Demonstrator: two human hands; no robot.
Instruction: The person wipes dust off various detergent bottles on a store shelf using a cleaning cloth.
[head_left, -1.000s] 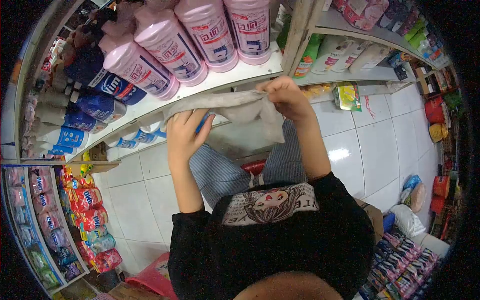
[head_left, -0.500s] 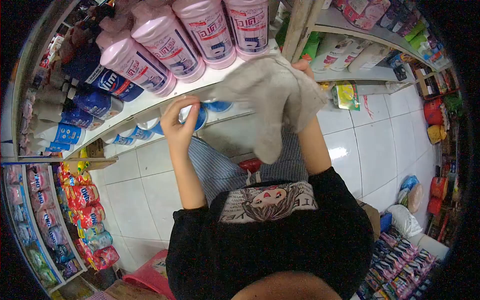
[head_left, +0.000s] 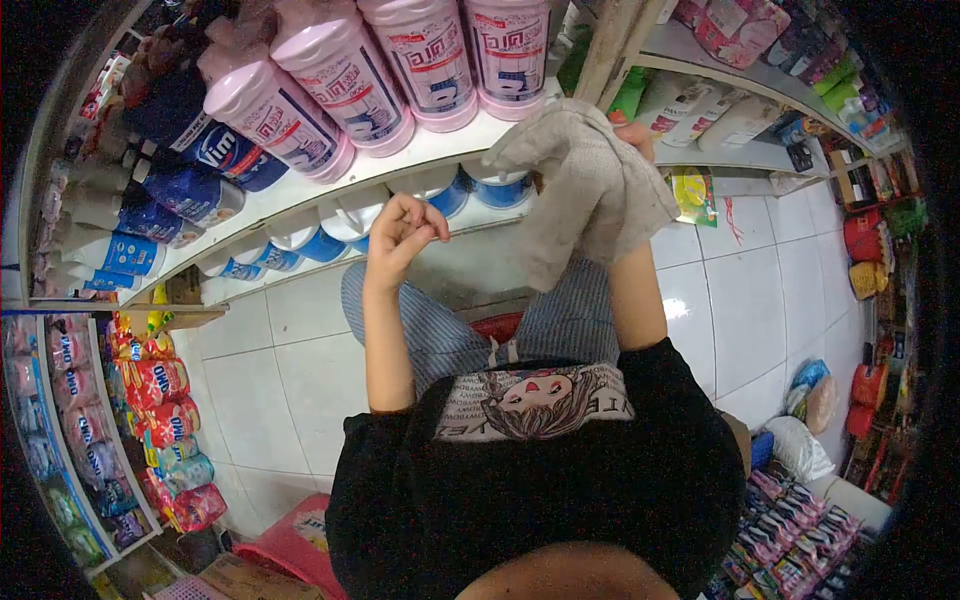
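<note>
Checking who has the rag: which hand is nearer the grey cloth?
Right. The right hand grips the grey cloth at its top edge. The left hand is apart from the cloth, off to its left, fingers curled and holding nothing.

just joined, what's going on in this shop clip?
A person stands at a shop shelf stocked with pink bottles. Their right hand grips a grey cloth, held up at the shelf's front edge beside a wooden post. The cloth drapes over most of that hand. The left hand is raised in front of the shelf, fingers curled, holding nothing. Blue and white bottles sit on the tier below.
</note>
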